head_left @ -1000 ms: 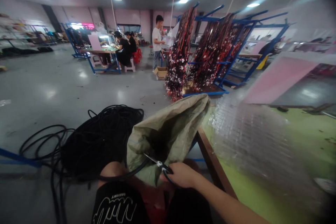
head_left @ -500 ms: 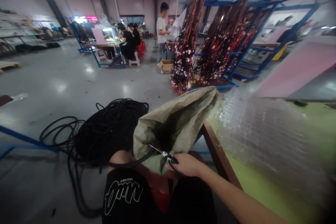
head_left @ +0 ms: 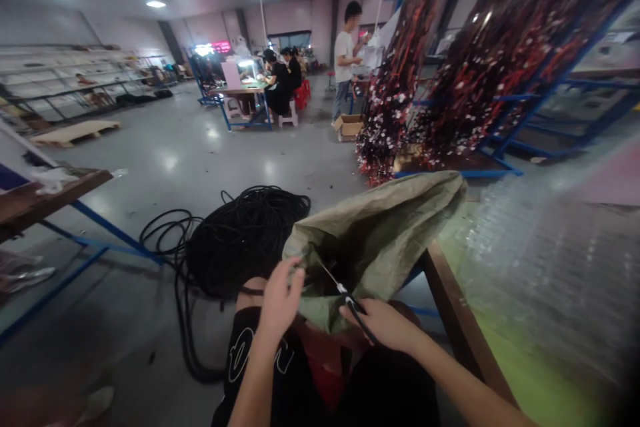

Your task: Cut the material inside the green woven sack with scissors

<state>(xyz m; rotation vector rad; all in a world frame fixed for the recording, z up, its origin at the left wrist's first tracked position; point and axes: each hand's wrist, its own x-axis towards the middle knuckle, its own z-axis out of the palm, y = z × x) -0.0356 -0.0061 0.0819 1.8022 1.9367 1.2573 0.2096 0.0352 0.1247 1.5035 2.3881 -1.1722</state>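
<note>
My right hand (head_left: pixel 383 323) holds a pair of scissors (head_left: pixel 341 288) with dark handles, the blades pointing up and left over the mouth of a sack. The khaki woven sack (head_left: pixel 407 213) gapes between my knees, its inside dark. Beside its left rim is my left hand (head_left: pixel 280 297), thumb and fingers apart, with nothing visible in it; whether it touches the sack I cannot tell. A big heap of black cord (head_left: pixel 235 240) lies on the floor to the left, loose loops trailing toward my leg. A short stretch of cord (head_left: pixel 253 291) shows at my left knee.
To the right stands a yellow-green table (head_left: pixel 500 340) with clear plastic packaging (head_left: pixel 540 247) on it. Blue racks (head_left: pixel 530 97) hung with dark red strands (head_left: pixel 400 80) rise beyond. Another table (head_left: pixel 75 190) is at left. A standing person (head_left: pixel 345 53) and seated people are farther back.
The view has turned left, so things sit farther right. My left hand has come into view beside the sack. The cord that ran across my thigh toward the scissors no longer shows there.
</note>
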